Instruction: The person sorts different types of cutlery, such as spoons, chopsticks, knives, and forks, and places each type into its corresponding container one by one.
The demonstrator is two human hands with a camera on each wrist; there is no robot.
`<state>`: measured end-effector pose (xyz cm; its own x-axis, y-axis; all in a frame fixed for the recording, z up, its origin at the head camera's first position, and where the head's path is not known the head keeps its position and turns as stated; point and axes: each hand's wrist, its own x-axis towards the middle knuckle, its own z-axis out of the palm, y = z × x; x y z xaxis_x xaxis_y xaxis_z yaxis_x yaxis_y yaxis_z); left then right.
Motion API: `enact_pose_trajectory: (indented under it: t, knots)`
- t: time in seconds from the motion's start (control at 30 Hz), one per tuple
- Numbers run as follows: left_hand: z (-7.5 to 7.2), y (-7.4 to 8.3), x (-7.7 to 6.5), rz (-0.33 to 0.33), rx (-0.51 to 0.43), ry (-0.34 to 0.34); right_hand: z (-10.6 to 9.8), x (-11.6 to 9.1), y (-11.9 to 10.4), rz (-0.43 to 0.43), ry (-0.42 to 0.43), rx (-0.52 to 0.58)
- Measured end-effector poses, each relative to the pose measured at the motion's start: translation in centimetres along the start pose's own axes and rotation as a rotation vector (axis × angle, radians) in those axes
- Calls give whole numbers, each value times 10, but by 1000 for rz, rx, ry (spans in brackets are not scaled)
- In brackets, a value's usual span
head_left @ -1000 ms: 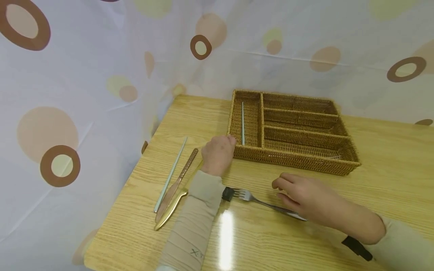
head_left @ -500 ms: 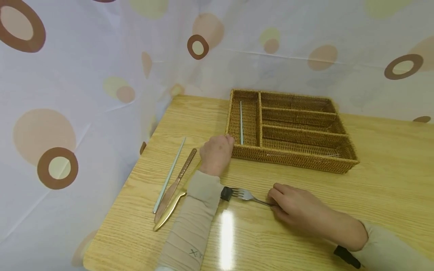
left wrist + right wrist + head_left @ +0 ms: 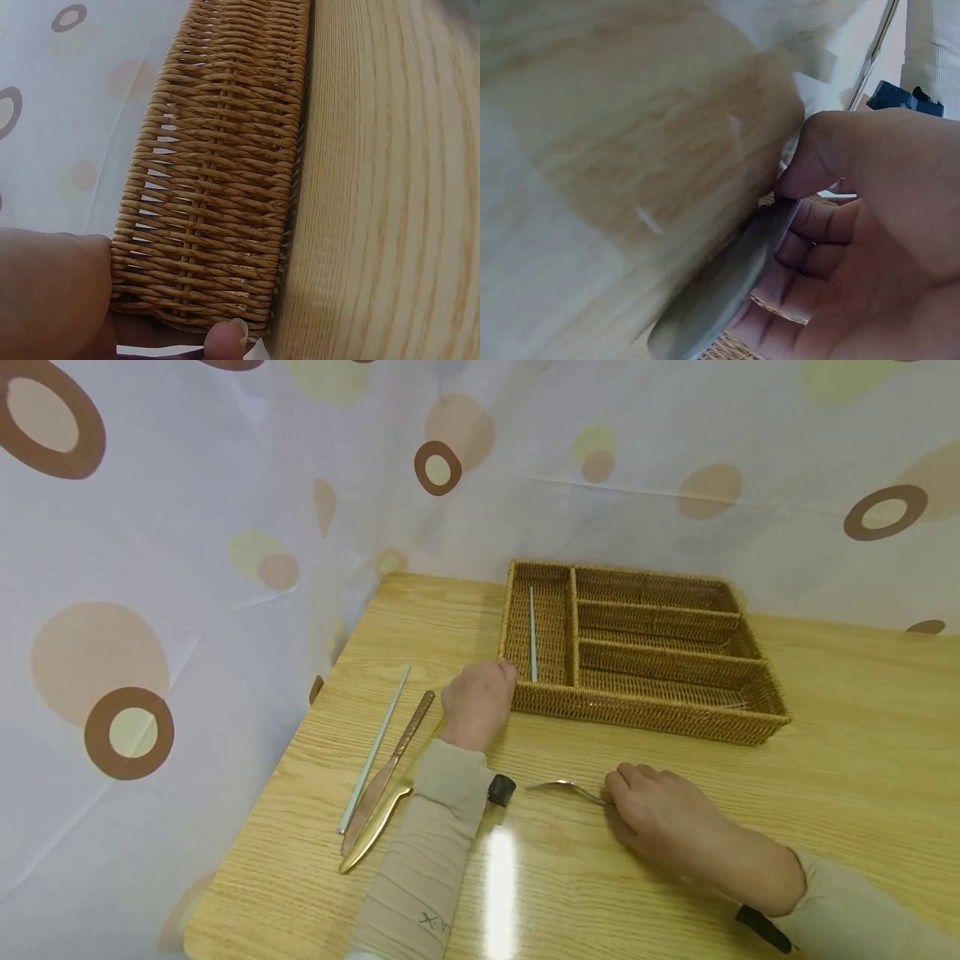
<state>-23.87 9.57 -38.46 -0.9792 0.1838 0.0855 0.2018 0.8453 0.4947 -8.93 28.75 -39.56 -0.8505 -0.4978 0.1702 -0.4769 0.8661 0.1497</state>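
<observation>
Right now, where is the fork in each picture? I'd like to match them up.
Head: fork right of and below centre, pinched by the right hand.
Left wrist: not in it.
Right wrist: its handle below centre, in that hand's pinch.
Shared landmark: basket, right of centre in head, top to bottom in left wrist, a patch at right wrist's bottom edge.

A silver fork (image 3: 567, 784), held edge-on near the 4-compartment wicker basket (image 3: 637, 712).

Basket wall (image 3: 645, 716) stands ahead — room right of it, seemingly.
</observation>
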Motion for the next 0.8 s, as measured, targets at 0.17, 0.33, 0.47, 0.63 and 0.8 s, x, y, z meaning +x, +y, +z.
enact_pose_trajectory:
  t: [0.17,0.33,0.47,0.63,0.8]
  knots:
    - [0,0,0,-3,6,-4,2,-3,1,14,-16,13]
    - [0,0,-1,-7,16,-4,1,-3,2,1,-21,29]
    - [0,0,-1,-7,25,-8,-1,-3,2,-4,-19,35]
    - [0,-1,0,2,29,5,-2,-3,3,-12,-27,44]
    - [0,-1,-1,26,42,30,-6,-4,7,-22,-58,58]
